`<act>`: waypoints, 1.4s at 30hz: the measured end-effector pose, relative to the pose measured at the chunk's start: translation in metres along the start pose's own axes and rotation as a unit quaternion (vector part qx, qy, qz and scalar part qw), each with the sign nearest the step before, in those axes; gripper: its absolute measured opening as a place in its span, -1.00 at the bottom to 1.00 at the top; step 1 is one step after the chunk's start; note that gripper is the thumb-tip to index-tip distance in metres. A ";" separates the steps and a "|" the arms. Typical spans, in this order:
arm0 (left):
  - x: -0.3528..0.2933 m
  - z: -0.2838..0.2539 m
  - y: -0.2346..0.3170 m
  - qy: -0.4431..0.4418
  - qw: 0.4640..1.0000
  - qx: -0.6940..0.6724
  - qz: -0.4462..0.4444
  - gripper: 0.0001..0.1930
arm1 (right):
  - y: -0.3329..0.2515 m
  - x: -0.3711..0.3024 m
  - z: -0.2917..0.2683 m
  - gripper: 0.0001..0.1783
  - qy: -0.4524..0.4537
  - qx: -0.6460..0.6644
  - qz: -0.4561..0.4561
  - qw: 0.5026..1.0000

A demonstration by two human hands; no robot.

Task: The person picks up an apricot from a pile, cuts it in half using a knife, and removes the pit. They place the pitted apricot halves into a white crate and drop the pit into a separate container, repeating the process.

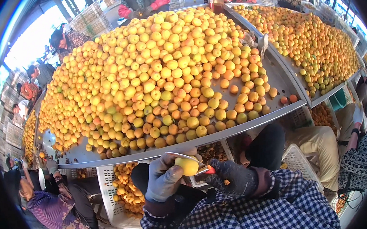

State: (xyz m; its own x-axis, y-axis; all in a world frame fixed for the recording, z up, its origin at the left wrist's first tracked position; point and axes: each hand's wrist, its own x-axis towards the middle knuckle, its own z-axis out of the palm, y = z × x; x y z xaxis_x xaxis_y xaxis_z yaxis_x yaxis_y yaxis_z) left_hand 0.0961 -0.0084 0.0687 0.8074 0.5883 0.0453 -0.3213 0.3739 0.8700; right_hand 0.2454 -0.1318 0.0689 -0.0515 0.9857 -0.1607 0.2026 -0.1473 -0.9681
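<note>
Gloved in grey, my left hand (165, 180) has its fingers wrapped round a yellow apricot (187, 166), just off the metal table's near rim (185, 144). My right hand (234, 177), in a dark glove, is closed on a small knife (209, 169) with a red-orange handle. The short metal blade meets the apricot's right side; how deep it goes I cannot tell. A small orange piece (226, 182) shows against the right glove. Below my left hand, a white crate (109, 198) holds orange apricot halves (128, 189).
A large heap of apricots (147, 79) covers much of the table, with a second heap (309, 44) beyond a metal divider (288, 72). Co-workers sit close at left (54, 206) and right (361, 162); others sit across the table. A jar (218, 4) stands at the far edge.
</note>
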 end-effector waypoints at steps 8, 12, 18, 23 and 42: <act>0.014 0.020 -0.026 0.013 0.988 -0.134 0.074 -0.42 | 0.029 0.012 -0.019 -0.60 0.046 0.018 -0.204 0.978; 0.010 0.029 -0.050 0.125 0.967 -0.201 0.093 -0.39 | 0.035 0.014 0.008 -0.65 0.089 0.158 -0.084 0.980; 0.014 0.023 -0.021 0.073 0.989 -0.097 0.086 -0.43 | 0.028 0.014 0.000 -0.72 0.149 0.048 -0.195 0.968; 0.018 -0.012 0.003 -0.057 0.990 0.109 -0.067 -0.46 | 0.005 0.008 -0.044 -0.70 -0.080 0.063 -0.042 0.994; 0.020 0.003 -0.032 0.138 0.978 0.151 0.037 -0.48 | 0.027 0.021 -0.042 -0.58 0.023 -0.248 -0.039 0.968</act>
State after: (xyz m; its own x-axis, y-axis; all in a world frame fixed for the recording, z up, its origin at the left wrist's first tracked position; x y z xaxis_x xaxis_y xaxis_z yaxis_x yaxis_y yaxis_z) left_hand 0.1240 -0.0107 0.0432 0.6090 0.7930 0.0155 -0.1792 0.1185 0.9767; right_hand 0.2910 -0.1111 0.0478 -0.0448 0.9965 -0.0707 0.6449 -0.0253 -0.7638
